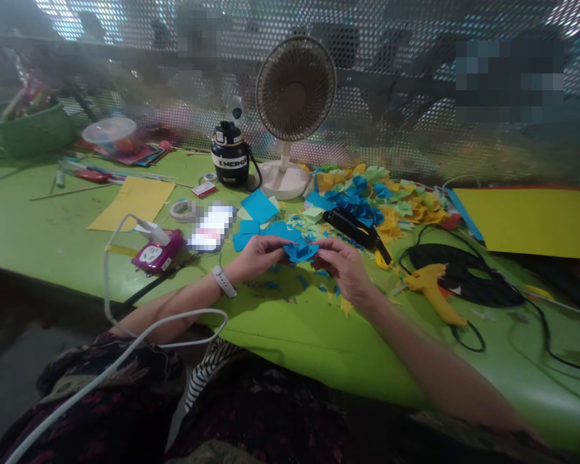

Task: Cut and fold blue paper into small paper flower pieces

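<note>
Between my two hands is a folded blue paper flower, held just above the green table. My left hand, with a pale band on the wrist, pinches its left side. My right hand pinches the right side with thumb and forefinger. Flat blue paper squares lie just beyond my hands, among small paper scraps. A black stapler-like tool rests behind my right hand. Farther back spreads a heap of folded blue, yellow and pale green paper pieces.
A yellow glue gun and its black cord lie at the right, beside a black flat shape. A purple power socket, phone and tape roll are left. Behind stand a black bottle and fan.
</note>
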A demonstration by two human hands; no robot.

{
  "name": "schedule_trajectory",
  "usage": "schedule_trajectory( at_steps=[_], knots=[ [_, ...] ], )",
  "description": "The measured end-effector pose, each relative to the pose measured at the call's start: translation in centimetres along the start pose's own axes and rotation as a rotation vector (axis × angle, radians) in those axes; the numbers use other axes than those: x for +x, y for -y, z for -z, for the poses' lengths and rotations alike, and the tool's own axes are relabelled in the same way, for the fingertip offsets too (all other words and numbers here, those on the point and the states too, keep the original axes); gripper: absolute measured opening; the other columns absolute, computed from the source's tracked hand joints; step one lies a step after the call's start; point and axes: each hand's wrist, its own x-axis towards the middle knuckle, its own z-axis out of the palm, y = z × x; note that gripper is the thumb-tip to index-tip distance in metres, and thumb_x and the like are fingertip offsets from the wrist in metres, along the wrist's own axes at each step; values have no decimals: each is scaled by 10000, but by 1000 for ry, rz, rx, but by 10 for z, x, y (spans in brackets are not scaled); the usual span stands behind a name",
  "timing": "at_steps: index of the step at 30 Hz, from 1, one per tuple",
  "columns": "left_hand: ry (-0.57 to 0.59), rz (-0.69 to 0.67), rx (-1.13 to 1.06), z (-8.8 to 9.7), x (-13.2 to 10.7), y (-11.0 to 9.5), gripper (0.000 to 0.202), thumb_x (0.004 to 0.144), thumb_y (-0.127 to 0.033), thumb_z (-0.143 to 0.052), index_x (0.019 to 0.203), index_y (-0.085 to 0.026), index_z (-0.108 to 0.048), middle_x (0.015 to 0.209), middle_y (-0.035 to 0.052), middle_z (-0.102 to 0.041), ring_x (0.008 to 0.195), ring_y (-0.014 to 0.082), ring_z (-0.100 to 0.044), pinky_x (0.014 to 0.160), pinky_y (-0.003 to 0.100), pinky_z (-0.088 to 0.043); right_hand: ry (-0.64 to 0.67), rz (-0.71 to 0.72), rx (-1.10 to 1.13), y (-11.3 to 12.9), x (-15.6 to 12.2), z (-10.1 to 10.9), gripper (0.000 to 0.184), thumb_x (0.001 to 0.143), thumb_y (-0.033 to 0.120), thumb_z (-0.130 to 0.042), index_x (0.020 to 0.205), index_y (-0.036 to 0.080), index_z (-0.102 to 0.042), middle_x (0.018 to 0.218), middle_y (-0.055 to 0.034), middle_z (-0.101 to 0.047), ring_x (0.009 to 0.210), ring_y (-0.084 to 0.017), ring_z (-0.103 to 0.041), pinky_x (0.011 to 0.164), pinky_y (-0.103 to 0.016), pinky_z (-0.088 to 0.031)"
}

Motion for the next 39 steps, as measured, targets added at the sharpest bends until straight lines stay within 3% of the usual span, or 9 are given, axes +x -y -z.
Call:
schedule_trajectory(
  at_steps=[3, 7, 11, 14, 19, 24, 30, 39],
  knots=[
    [-16, -105, 185, 2, -1, -1, 282, 833, -267, -656, 1064, -141, -755, 945, 91, -781, 778, 168, -731, 759, 317, -608, -15, 44, -95, -1, 1, 2, 243, 691, 341, -751, 906, 233, -720, 755, 2, -688, 645, -140, -627, 667, -311, -530],
    [-42, -252, 520, 4, -4, -2, 309, 832, -195, -592, 1086, -203, -767, 923, 56, -784, 743, 158, -704, 730, 290, -577, -21, 260, -408, -3, 1, 5, 225, 740, 300, -697, 952, 257, -758, 755, 0, -673, 654, -157, -593, 673, -331, -506],
    [-21, -315, 668, 6, -5, -2, 328, 858, -210, -559, 1114, -239, -762, 989, 63, -782, 844, 185, -721, 804, 309, -565, -3, 429, -659, -5, 1, 8, 222, 807, 296, -637, 975, 273, -781, 899, -35, -734, 730, -192, -622, 716, -359, -508],
    [19, -325, 716, 6, -5, -2, 336, 854, -212, -569, 1133, -261, -750, 1003, 54, -781, 882, 191, -722, 827, 312, -557, 69, 447, -726, -10, 3, 11, 273, 834, 295, -606, 1051, 290, -770, 1034, -41, -755, 846, -226, -671, 804, -395, -528],
    [49, -329, 782, 6, -6, 0, 361, 837, -186, -592, 1154, -287, -734, 1029, 33, -778, 876, 179, -720, 817, 297, -554, 128, 527, -863, -20, 5, 13, 351, 834, 257, -545, 1105, 307, -762, 1075, -37, -764, 1006, -264, -686, 941, -449, -515],
    [21, -330, 750, 4, -7, -2, 343, 866, -180, -551, 1135, -265, -745, 998, 52, -780, 868, 187, -726, 830, 311, -561, 137, 546, -874, -18, 6, 13, 321, 848, 237, -525, 1046, 320, -763, 985, -37, -766, 948, -265, -687, 893, -455, -528],
    [18, -305, 695, 2, -8, -5, 318, 852, -197, -582, 1115, -265, -747, 1041, 48, -776, 912, 191, -720, 864, 309, -550, 132, 551, -931, -16, 3, 10, 340, 846, 203, -517, 1101, 286, -726, 1100, -65, -752, 1030, -285, -686, 946, -463, -506],
    [27, -303, 776, -2, -15, -2, 308, 857, -221, -590, 1135, -215, -724, 902, 76, -764, 755, 162, -685, 745, 251, -526, 116, 574, -1101, -20, -1, 4, 317, 875, 177, -461, 1073, 209, -706, 1041, -127, -763, 955, -296, -709, 854, -435, -528]
  ],
)
